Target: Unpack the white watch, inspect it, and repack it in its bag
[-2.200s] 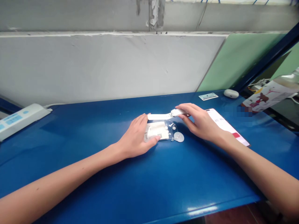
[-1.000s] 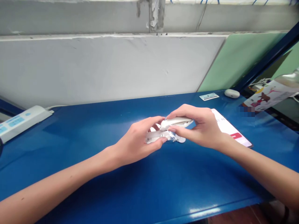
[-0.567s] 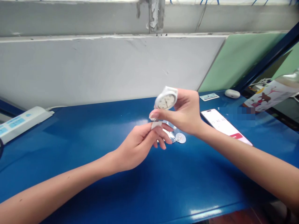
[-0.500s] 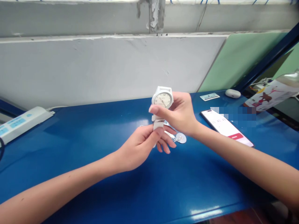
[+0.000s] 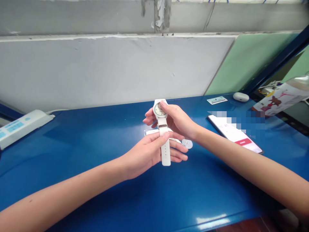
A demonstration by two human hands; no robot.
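Note:
A white wristwatch (image 5: 160, 110) with a round pale dial is held in the air over the blue table (image 5: 101, 135). My right hand (image 5: 180, 118) grips its case, thumb on the dial's upper right edge and fingers behind. Lower down, my left hand (image 5: 149, 146) pinches the strap between thumb and fingers. The strap's holed end (image 5: 165, 154) hangs below the left thumb. Behind the hands, partly hidden, lies a clear and white packet with a round white tag (image 5: 187, 143) at its right.
At the right lie a phone (image 5: 241, 137) with a lit screen, a card (image 5: 217, 100) and a white earbud case (image 5: 240, 97). A labelled bottle (image 5: 282, 96) leans at the far right. On the left is a white power strip (image 5: 26, 127). A grey-white wall (image 5: 108, 71) borders the back.
The watch has moved down and slightly left. My right thumb has shifted from below the dial to its upper edge. The strap's holed end now shows fully, and my left fingers are more extended.

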